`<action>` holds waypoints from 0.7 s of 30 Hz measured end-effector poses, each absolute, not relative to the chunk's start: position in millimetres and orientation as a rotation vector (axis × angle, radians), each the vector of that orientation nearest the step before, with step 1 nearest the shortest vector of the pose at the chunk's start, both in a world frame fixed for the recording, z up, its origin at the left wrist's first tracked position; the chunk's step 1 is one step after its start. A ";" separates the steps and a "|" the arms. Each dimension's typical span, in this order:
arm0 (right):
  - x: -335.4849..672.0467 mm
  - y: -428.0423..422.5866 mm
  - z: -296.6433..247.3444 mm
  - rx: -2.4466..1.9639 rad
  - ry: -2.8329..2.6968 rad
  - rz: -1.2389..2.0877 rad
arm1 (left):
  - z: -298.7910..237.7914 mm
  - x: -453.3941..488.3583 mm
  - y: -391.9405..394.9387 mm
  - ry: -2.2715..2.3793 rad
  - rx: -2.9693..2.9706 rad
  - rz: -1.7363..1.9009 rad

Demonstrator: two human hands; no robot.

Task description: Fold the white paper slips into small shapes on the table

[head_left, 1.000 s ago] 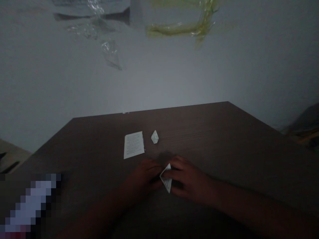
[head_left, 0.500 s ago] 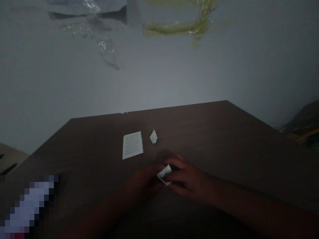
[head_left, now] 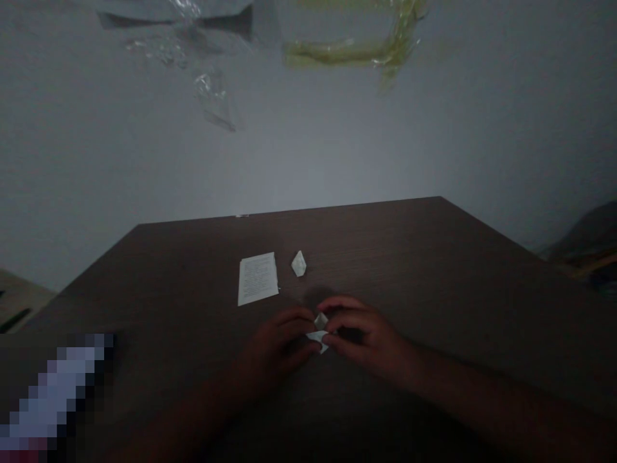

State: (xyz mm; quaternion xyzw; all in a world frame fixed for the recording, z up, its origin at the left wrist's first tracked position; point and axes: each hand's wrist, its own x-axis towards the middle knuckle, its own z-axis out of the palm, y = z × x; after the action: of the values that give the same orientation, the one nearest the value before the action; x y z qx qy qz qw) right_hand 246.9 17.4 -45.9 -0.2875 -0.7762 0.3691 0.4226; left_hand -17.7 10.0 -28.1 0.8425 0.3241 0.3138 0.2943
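Here's my left hand [head_left: 276, 341], thumb and fingers pinched on the left of the paper [head_left: 317, 337]; my right hand [head_left: 373, 331] is clamped on its right, the folded paper caught between. Light pinch, I'd say, edges matched, then firm pressure along the crease! Beyond, on the table [head_left: 385, 251], sit a small folded piece [head_left: 299, 264] and, left of it, a printed sheet [head_left: 258, 279].

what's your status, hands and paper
Left hand, right hand: both on folded paper. Printed sheet and another folded piece beyond, touching neither. Nothing visibly in the way.
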 end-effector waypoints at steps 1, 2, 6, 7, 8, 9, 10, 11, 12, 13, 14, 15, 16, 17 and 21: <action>246.5 16.7 -45.8 -0.729 -1.932 0.933 | -27.2 -17.5 9.7 0.866 2.232 0.856; 246.1 16.0 -45.8 -0.749 -1.912 0.938 | -26.5 -17.2 9.0 0.877 2.218 0.868; 243.0 12.7 -46.2 -0.825 -1.829 0.978 | -23.1 -15.2 3.3 1.024 2.143 0.810; 242.1 11.7 -46.2 -0.826 -1.815 1.006 | -21.8 -14.1 1.4 1.072 2.113 0.787; 241.1 10.7 -46.1 -0.826 -1.800 1.039 | -20.3 -12.7 -0.5 1.124 2.070 0.781; 240.0 9.6 -45.9 -0.830 -1.782 1.073 | -18.7 -11.0 -2.2 1.154 2.026 0.785; 239.0 8.5 -45.5 -0.838 -1.760 1.105 | -17.3 -9.2 -3.6 1.165 1.982 0.793; 237.9 7.5 -45.0 -0.850 -1.734 1.132 | -16.1 -7.3 -4.7 1.160 1.939 0.796; 236.7 6.5 -44.4 -0.866 -1.705 1.155 | -15.0 -5.4 -5.5 1.147 1.897 0.787; 235.7 5.7 -43.8 -0.878 -1.677 1.175 | -14.3 -3.8 -5.9 1.140 1.855 0.772; 234.6 5.0 -43.1 -0.887 -1.650 1.195 | -13.8 -2.4 -6.0 1.141 1.811 0.753; 233.7 4.4 -42.4 -0.894 -1.623 1.213 | -13.5 -1.2 -6.0 1.152 1.766 0.737; 233.0 3.9 -41.7 -0.898 -1.600 1.235 | -13.3 -0.5 -6.0 1.168 1.727 0.731; 232.4 3.4 -41.0 -0.897 -1.581 1.260 | -13.2 0.1 -6.0 1.185 1.698 0.728; 232.3 1.9 -38.8 -0.881 -1.531 1.323 | -12.9 0.8 -6.7 1.213 1.676 0.734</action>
State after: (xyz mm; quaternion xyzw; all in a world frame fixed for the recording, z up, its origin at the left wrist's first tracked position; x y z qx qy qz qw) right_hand 232.3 1.9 -38.8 -0.3563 -0.6195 0.5350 0.4505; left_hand 0.8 -6.7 -12.9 0.6795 0.4917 0.2976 0.4559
